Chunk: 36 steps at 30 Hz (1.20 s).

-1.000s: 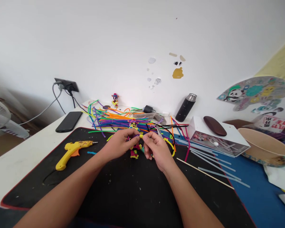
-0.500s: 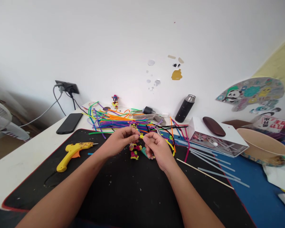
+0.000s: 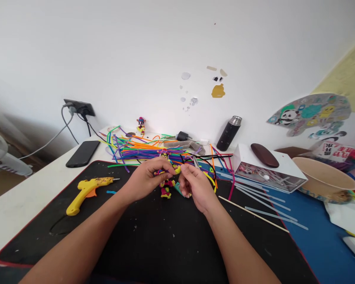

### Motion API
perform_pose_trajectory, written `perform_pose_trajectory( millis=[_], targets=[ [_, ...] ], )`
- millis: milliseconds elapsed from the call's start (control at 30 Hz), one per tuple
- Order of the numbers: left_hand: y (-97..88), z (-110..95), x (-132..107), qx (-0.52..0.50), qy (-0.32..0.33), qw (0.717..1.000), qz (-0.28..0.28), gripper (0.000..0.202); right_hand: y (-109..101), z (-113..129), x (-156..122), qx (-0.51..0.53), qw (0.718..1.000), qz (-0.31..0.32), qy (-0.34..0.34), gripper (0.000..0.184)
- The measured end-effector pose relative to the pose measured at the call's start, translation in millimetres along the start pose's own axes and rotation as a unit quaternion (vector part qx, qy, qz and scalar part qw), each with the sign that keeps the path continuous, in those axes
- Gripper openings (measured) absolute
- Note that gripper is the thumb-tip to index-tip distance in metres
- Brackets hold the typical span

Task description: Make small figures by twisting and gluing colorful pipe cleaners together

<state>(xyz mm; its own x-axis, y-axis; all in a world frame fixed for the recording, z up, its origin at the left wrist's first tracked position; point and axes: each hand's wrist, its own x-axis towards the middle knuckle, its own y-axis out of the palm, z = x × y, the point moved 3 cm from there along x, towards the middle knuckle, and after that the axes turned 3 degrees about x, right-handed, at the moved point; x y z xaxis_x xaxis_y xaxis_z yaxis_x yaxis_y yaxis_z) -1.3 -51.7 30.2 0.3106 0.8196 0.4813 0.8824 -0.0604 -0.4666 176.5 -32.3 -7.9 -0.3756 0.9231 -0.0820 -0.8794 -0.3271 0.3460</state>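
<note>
Between my two hands is a small yellow twisted piece of pipe cleaner (image 3: 178, 170). The fingertips of my left hand (image 3: 150, 176) pinch its left side. My right hand (image 3: 197, 185) has thumb and fingers closed at its right end. Just behind and below the hands, a colourful little figure (image 3: 165, 191) in magenta, green and yellow shows on the black mat (image 3: 154, 236), partly hidden by my left hand. Near my right fingers lies a teal item (image 3: 178, 187), mostly covered. Behind the hands is a heap of purple and orange pipe cleaners (image 3: 142, 153).
On the left lie a yellow glue gun (image 3: 85, 192) and a phone (image 3: 83, 154). A second figure (image 3: 141, 125) stands by the wall. To the right are a black flask (image 3: 229, 133), a white box (image 3: 279, 159), glue sticks (image 3: 266, 201), a wooden stick (image 3: 254, 214) and a bowl (image 3: 322, 179).
The view has shifted slightly. My fingers have moved a little on the yellow piece, and more of it shows between them now.
</note>
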Motion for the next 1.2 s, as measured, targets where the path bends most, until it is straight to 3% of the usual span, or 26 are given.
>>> perform_pose_trajectory(
  millis=[100,233,400,800,1200],
  targets=[
    [1.1,4,0,-0.024,-0.038,0.999,-0.003,0.008,0,1,0,0.003,1.0,0.0,-0.005,0.046],
    [1.3,16,-1,-0.162,-0.121,0.978,-0.043,0.043,-1,2,0,0.008,1.0,-0.008,-0.013,0.044],
    [2.8,25,-2,-0.249,-0.194,0.948,-0.038,0.035,-2,2,0,0.008,1.0,-0.021,-0.018,0.045],
    [0.7,24,-1,-0.228,-0.196,0.953,-0.048,0.033,1,3,-3,0.01,1.0,-0.007,-0.018,0.044],
    [2.4,21,-3,-0.246,-0.187,0.949,0.068,0.036,1,-1,-1,0.001,1.0,0.01,-0.008,0.046]
  ],
)
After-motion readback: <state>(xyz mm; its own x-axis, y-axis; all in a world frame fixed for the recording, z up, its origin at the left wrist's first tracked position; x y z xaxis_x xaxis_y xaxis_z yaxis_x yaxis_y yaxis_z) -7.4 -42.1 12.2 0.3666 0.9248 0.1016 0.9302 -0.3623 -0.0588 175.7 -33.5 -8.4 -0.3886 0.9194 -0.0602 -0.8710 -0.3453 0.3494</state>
